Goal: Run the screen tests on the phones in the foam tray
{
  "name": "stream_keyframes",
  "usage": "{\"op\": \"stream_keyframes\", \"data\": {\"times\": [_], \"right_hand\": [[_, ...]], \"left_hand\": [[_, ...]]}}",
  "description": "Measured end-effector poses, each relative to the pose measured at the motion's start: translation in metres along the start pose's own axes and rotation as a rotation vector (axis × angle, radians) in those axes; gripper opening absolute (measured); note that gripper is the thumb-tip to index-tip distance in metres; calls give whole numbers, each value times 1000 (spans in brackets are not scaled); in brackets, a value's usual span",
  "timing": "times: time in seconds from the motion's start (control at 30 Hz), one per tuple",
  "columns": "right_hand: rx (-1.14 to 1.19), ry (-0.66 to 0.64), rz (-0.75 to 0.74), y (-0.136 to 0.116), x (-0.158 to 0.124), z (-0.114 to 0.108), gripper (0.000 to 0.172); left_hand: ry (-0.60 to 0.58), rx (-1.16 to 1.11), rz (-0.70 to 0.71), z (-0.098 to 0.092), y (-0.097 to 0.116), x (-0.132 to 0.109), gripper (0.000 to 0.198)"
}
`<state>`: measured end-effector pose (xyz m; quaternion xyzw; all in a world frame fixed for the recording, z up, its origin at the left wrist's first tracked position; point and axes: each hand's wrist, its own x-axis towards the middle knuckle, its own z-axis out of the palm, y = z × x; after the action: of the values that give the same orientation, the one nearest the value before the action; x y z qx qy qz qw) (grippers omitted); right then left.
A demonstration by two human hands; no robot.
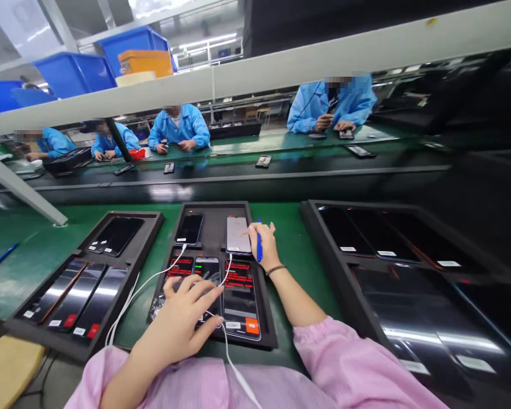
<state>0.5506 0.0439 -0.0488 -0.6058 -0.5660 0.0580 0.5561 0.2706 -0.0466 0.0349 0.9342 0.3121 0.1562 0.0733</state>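
Green desk underneath, and on it the dark middle tray carries five phones, two above, three below. Right hand at the upper row: its fingers grip a blue pen, index pointing over the pale-lit phone at the tray's upper right; whether the tip touches, can't tell. Into that phone's lower end goes a white cable. Left hand, fingers released and parted, spreads across the lower row, beside the lower-right phone with its red text.
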Motion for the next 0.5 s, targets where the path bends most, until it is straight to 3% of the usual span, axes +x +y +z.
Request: {"op": "stream_keyframes", "data": {"times": [0.13,0.27,0.37,0.5], "right_hand": [[152,62,126,-13,-6,-10,47],[293,50,287,-23,-11,-18,56],[367,7,377,-26,-15,-20,47],[439,-40,433,-23,-20,-20,34]], "left_hand": [[-143,63,-5,-11,11,37,39],[-284,195,-59,-1,11,86,29],[-360,259,-75,13,7,113,29],[-362,245,-109,22,4,119,30]]}}
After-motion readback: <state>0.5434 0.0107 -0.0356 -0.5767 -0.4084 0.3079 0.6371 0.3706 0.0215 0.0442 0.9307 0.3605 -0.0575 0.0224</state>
